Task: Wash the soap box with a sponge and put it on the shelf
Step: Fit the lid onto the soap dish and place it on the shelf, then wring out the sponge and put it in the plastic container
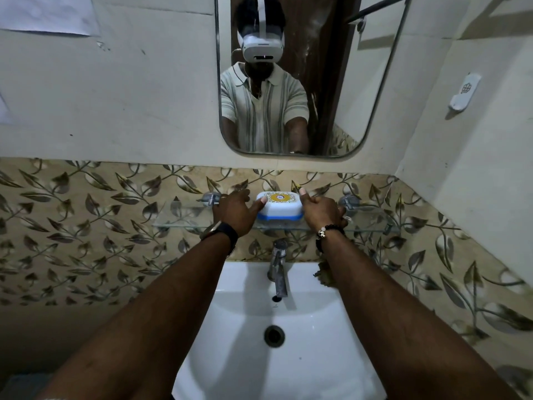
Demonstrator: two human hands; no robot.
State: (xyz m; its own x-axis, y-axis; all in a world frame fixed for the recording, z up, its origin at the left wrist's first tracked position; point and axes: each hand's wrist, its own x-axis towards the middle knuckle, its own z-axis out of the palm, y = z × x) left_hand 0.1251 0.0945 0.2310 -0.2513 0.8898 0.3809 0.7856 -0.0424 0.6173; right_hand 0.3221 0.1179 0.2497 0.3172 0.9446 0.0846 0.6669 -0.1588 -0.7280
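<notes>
The soap box [279,205], white with a blue band and a yellow patterned lid, rests on the glass shelf [178,219] above the sink. My left hand [235,210] presses its thumb against the box's left end. My right hand [320,207] holds the box's right end, thumb up by the far corner. Both hands grip it from the sides. A greenish sponge [326,274] lies on the sink's back ledge, partly hidden by my right forearm.
Below the shelf are a chrome tap [278,267] and a white basin [230,342] with a drain [274,336]. A mirror [360,82] hangs above. Shelf brackets [210,199] sit at both ends. A white holder [464,92] is on the right wall.
</notes>
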